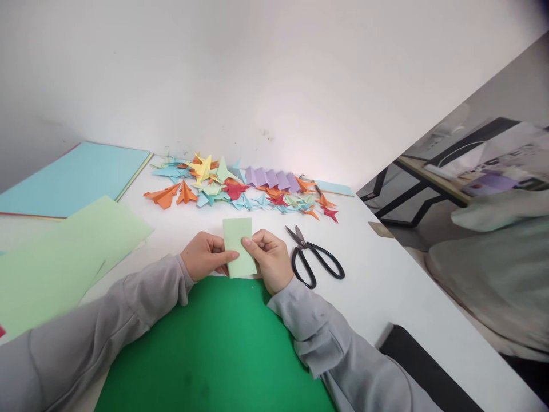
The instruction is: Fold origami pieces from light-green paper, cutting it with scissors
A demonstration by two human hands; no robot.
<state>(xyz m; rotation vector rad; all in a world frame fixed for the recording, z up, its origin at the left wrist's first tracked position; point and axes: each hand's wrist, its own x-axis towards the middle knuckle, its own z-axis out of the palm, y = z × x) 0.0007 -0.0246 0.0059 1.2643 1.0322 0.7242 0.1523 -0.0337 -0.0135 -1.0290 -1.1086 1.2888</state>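
Note:
Between my two hands is a small light green piece of paper (238, 233), a tall rectangle that looks folded. My left hand (205, 256) pinches its left edge, thumb on the front. On the right side my right hand (273, 258) grips it the same way, its thumb over the upper right part. The fingers behind the paper are mostly hidden. Black-handled scissors (305, 245) lie just right of my right hand, blades slightly apart. A green mat (214, 349) spreads below both hands.
Folded paper figures (201, 169) in several colours line the wall side of the white table (364, 269). Large light green sheets (55, 257) and a blue sheet stack (77, 180) lie left. A black object (420, 366) lies at right front. Another person (484, 269) is at the right.

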